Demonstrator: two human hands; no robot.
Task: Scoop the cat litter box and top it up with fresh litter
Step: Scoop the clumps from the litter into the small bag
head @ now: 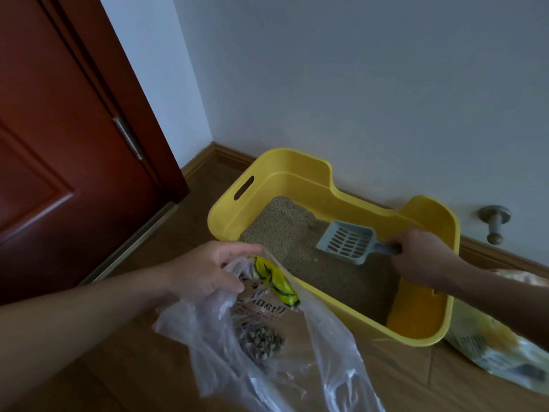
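Wood floor [401, 370], one litter box [297, 162], right hand [421, 257] gripping one scoop [344, 240], left hand [208, 272] holding one bag [326, 352], seemingly of clumps [261, 343].

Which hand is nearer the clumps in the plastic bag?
Left. Left hand grips the plastic bag above the clumps; right hand is over the litter box, holding the scoop.

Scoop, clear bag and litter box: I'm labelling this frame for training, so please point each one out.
scoop [344, 240]: head view, on its slotted grey blade.
clear bag [205, 331]: head view, on its left plastic wall.
litter box [297, 185]: head view, on its yellow far wall.
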